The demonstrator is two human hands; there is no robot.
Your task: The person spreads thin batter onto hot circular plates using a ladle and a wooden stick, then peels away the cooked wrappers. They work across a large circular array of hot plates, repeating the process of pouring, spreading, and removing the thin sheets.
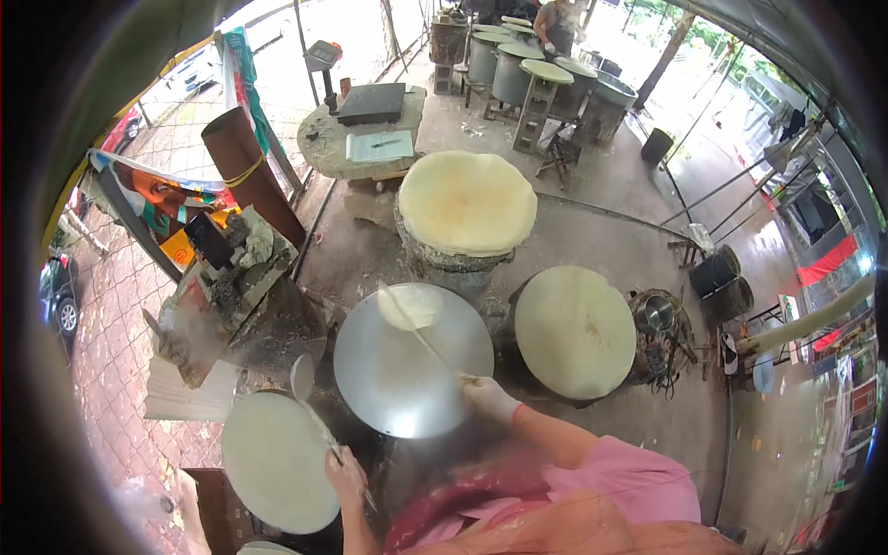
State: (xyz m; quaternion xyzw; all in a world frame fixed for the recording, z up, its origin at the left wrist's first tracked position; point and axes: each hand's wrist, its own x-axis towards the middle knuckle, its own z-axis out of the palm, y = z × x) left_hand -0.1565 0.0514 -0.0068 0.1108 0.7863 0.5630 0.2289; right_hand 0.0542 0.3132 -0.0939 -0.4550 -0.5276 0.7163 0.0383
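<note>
My right hand [489, 399], in a pale glove, grips one end of a long thin stick [423, 338]. The stick reaches across a large round metal griddle [388, 368] to a pool of pale batter [409, 309] at the griddle's far side. A bare left hand, my left hand [347, 475], holds the handle of a ladle [302, 378]. Its round bowl hangs between the griddle and a large pale disc [281, 461] at the left. Whether that disc is batter on a griddle or a lid, I cannot tell.
Another pale disc [576, 333] lies right of the griddle; a pale flatbread stack [468, 201] tops a drum beyond. A metal pot [655, 314] stands far right. At left a phone [208, 239] rests on a cluttered block. Behind, a person [555, 31] stands by lidded pots [510, 76].
</note>
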